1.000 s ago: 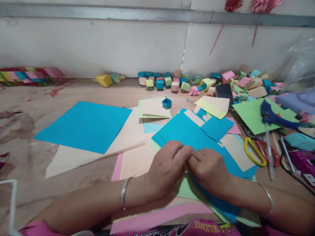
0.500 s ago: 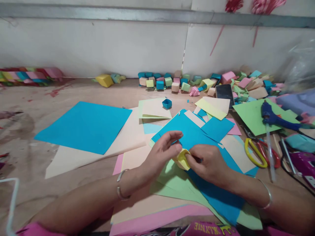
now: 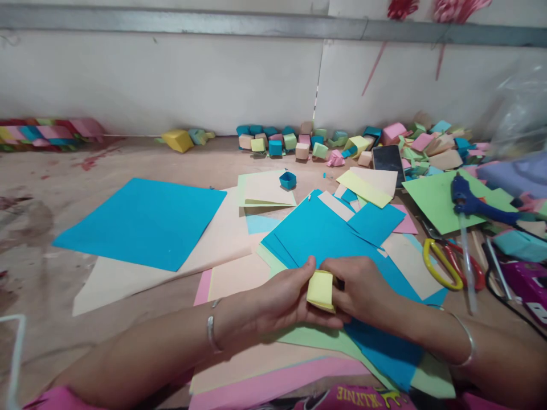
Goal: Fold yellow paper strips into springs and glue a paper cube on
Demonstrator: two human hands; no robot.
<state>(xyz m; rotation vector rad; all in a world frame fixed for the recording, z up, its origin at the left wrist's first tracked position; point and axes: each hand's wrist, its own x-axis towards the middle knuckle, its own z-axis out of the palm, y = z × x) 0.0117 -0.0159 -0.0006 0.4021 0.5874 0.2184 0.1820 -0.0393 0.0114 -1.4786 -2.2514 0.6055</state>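
Note:
Between my two hands is a small yellow paper box [image 3: 320, 289], its flat square face turned up toward me. My left hand [image 3: 286, 299] cradles it from the left, thumb at its upper edge and fingers passing beneath. My right hand [image 3: 356, 285] grips it from the right side, with some fingertips hidden behind or inside the box. Under the hands lie blue paper sheets [image 3: 316, 228] and green paper sheets [image 3: 307, 336]. Farther off, a small open blue paper box [image 3: 288, 180] rests on pale sheets [image 3: 260, 191].
At right are yellow-handled scissors [image 3: 440, 267], a blue glue gun [image 3: 474, 202] and a purple tool [image 3: 527, 285]. A dark phone [image 3: 388, 162] lies near many folded paper boxes [image 3: 302, 151] along the wall. A large blue sheet [image 3: 145, 222] lies left.
The yellow box has turned from showing its open side to showing a flat face. My left hand has rolled palm-up beneath it and come lower. The view has shifted slightly.

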